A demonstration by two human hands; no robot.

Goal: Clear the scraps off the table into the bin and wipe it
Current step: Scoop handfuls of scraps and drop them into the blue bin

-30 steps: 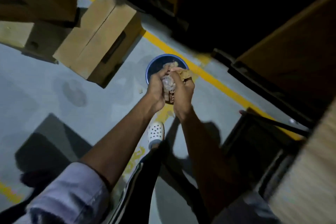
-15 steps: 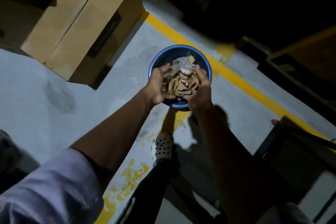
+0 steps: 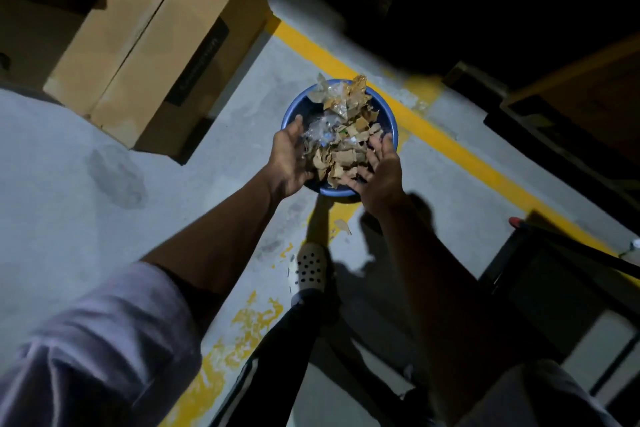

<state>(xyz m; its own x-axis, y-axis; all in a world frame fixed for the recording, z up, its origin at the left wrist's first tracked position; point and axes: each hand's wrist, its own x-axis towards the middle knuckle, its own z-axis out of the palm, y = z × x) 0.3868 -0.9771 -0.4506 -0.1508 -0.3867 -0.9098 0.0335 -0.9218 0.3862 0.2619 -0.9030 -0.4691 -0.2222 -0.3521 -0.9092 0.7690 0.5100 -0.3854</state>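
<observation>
We start at the left. A cardboard box (image 3: 149, 45) lies on the concrete floor at about 10 o'clock from the bin, well apart from it and not involved.

The left hand (image 3: 289, 159) has its palm turned inward and its fingers extended and slack, gripping nothing. It forms one wall of a chute. The scraps (image 3: 341, 139) are torn brown card bits and clear crinkled film. They sit loose between the two palms, directly over the round blue bin (image 3: 390, 121), and some already poke above its rim at 12 o'clock. We judge the hands are held apart over the mouth so the pile drops straight in instead of scattering.

The right hand (image 3: 381, 170) mirrors the left, with fingers straight and spread and nothing pinched (a few pieces may touch the palm, hard to tell).

One stray scrap (image 3: 343, 226) lies on the floor at 6 o'clock from the bin, just short of a white perforated shoe (image 3: 310, 269). It will need picking up. A yellow floor line (image 3: 450, 146) runs behind the bin toward 4 o'clock.

- **Hidden or unclear:**
  - The scraps and hands cover the bin's inside, so we cannot tell how full it is.
  - The near rim is partly behind the wrists.
  - The right third of the view is very dark. A black frame with a red tip (image 3: 516, 220) sits at 4 o'clock and we cannot identify it.
  - No table top or wiping cloth is clearly in view, so we judge the wipe step not started.
</observation>
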